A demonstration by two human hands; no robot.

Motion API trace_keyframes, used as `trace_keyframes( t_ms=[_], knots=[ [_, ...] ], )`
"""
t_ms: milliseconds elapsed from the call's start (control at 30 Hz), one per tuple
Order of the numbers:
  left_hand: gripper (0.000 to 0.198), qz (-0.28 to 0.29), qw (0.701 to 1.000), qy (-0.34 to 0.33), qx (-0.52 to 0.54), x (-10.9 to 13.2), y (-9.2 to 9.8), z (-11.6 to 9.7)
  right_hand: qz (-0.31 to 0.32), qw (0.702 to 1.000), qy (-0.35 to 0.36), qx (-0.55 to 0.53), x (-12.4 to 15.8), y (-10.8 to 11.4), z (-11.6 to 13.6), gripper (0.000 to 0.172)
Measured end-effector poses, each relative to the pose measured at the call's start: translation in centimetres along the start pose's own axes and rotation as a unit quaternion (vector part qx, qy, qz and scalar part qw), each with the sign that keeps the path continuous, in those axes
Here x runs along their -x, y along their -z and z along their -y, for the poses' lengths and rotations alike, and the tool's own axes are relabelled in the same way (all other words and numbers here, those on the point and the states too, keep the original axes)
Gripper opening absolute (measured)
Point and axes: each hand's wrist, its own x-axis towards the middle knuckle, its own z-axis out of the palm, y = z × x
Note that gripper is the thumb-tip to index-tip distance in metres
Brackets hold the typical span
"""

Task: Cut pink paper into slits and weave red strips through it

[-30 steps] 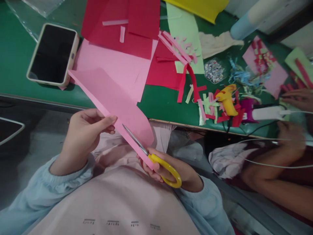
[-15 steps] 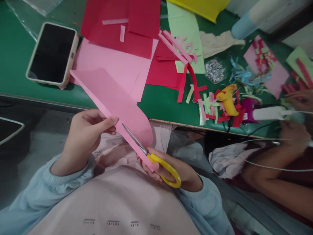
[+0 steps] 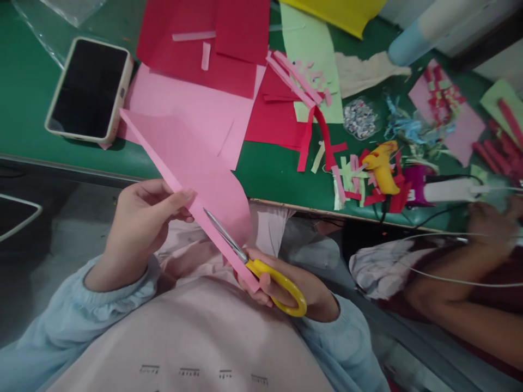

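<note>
In the curled right hand [image 3: 311, 292], yellow scissors [image 3: 247, 260]

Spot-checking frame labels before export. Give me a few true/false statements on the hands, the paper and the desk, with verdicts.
1. The left hand pinches the pink paper at its edge. True.
2. The scissors in the right hand have blue handles. False: the handles are yellow.
3. A phone lies screen-up on the green table. True.
4. The scissors' blades are held clear of the pink paper. False: the blades lie against the sheet, at its lower part.
</note>
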Motion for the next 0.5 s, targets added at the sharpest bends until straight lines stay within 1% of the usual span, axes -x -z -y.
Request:
trace_keyframes(
  t_ms=[67, 233, 500],
  knots=[
    [0.015, -0.001, 1.000, -0.009, -0.001, -0.02, 0.10, -0.05, 0.010, 1.000, 0.007, -0.018, 0.01, -0.19, 0.20, 0.055],
    [0.013, 0.003, 1.000, -0.017, 0.003, 0.21, 0.04, -0.07, 0.011, 0.999, 0.027, -0.029, 0.04, -0.47, 0.16, 0.054],
    [0.011, -0.001, 0.999, -0.030, -0.011, 0.79, -0.19, 0.19, 0.009, 0.999, -0.010, -0.035, -0.13, -0.25, -0.58, 0.061]
  ],
)
